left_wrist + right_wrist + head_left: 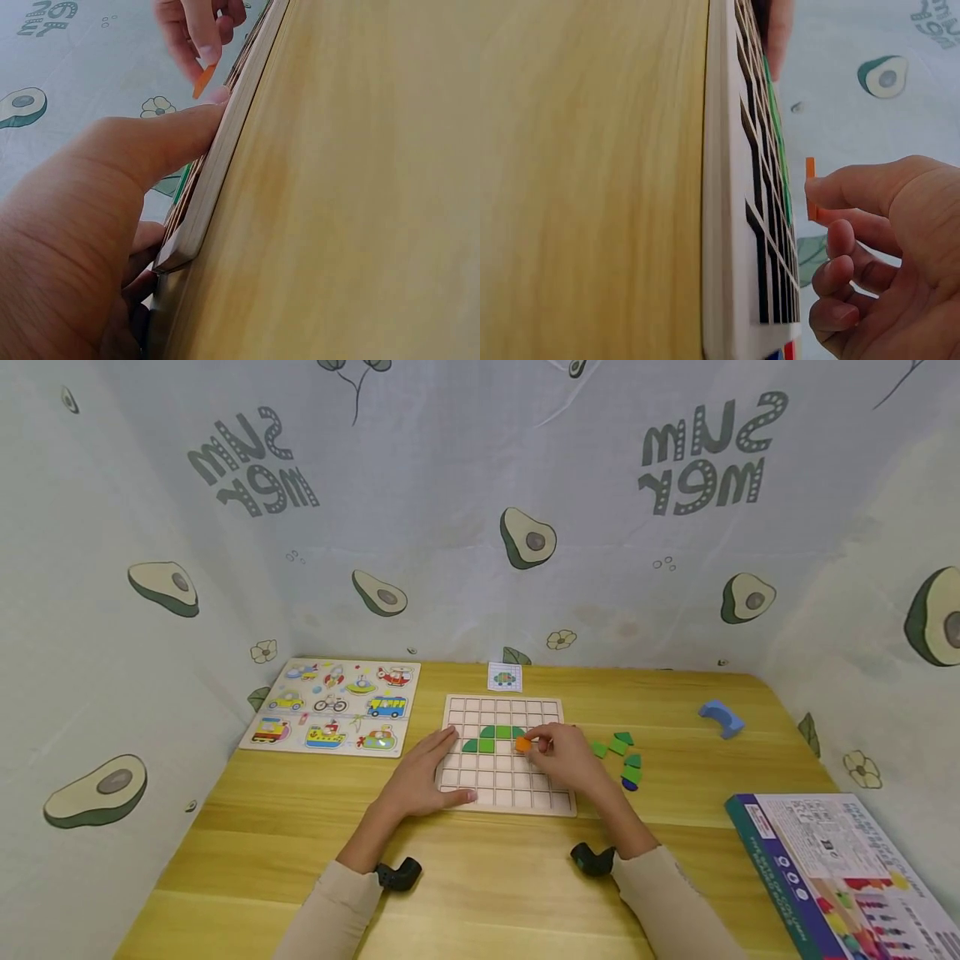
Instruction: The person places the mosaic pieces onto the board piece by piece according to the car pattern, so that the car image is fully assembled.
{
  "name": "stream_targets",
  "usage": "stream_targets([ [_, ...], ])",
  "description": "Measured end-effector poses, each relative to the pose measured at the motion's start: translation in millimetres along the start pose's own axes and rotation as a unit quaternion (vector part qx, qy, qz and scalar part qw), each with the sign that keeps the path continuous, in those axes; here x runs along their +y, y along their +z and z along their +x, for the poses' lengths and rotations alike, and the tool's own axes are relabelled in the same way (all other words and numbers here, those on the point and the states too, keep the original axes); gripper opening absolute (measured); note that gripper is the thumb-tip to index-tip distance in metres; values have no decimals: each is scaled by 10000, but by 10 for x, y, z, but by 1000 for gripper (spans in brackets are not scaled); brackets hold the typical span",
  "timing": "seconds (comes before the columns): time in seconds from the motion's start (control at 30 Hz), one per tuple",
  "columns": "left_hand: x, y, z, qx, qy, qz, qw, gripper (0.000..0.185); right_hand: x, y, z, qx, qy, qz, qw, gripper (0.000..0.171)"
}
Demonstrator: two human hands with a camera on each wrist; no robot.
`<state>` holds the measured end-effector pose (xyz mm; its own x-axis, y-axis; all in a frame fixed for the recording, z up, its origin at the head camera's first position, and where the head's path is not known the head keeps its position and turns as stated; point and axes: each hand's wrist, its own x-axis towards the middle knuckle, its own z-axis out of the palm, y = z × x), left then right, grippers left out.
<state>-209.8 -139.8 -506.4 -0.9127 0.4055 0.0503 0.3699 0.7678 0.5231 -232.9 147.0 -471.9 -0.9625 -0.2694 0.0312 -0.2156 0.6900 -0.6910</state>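
In the head view a wooden grid board [495, 779] lies on the table. Green tiles [486, 746] form a stepped shape in its upper cells. My left hand [422, 777] rests at the board's left side, fingers fairly straight along the edge and thumb over the near-left part. Between thumb and index finger, my right hand [564, 755] pinches a small orange tile [810, 189] over the board. The right wrist view shows that tile edge-on, apart from the board's surface. Its other fingers are loosely bent. A small picture card [505, 677] with a turtle lies behind the board.
Loose green tiles [632, 768] and a dark blue piece [629, 785] lie right of the board. A vehicle puzzle board [330, 708] is at the left. Farther right are a blue arch block [722, 717] and a printed box [840, 868]. Patterned cloth hangs behind.
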Motion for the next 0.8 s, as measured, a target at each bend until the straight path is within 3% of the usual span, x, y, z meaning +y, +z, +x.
stream_targets([
  [0.47,-5,7,12,35,-7,21,10000,108,-75,221,120,-91,-12,-12,10000,27],
  [0.8,-29,23,24,42,-24,63,10000,108,-95,249,159,-134,-77,-50,9999,27],
])
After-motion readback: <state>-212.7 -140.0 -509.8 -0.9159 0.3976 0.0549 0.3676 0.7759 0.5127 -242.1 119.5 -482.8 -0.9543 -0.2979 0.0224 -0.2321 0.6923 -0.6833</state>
